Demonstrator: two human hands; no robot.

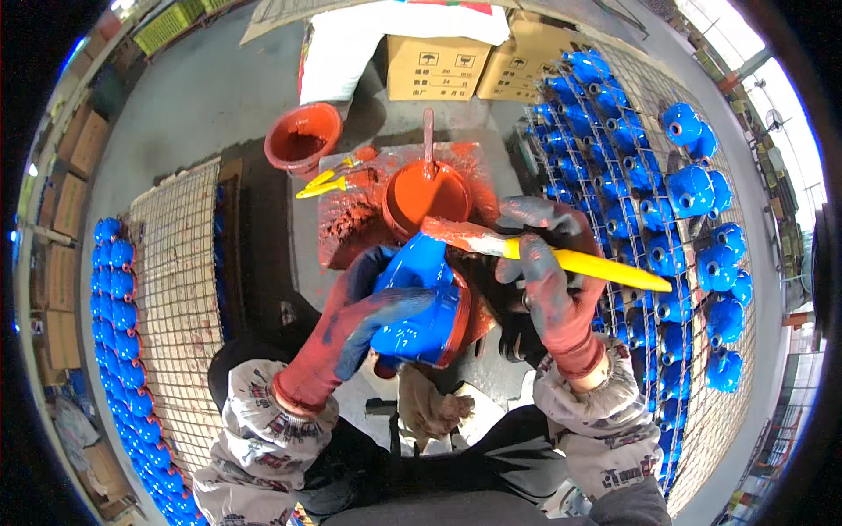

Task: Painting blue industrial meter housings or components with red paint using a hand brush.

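My left hand [346, 316], in a red and dark stained glove, grips a blue valve-like casting [410, 324] in front of me. The casting has a red-orange band round its right-hand flange. My right hand [561, 285], gloved the same way, is closed round a yellow-handled paintbrush [614, 270]. Its bristles, loaded with red-orange paint, reach left to the top end of the casting; whether they touch it I cannot tell. Just beyond stands a pot [395, 226] of red-orange paint with a paint-coated stick [429, 145] upright at its far side.
A paint-smeared board [333, 252] lies under the pot, with yellow-handled brushes [324, 186] on its left. A red bucket [279, 156] stands beyond them. Mesh racks flank me, with blue castings [114, 307] on the left and more castings [691, 190] on the right. Cartons [430, 68] stand ahead.
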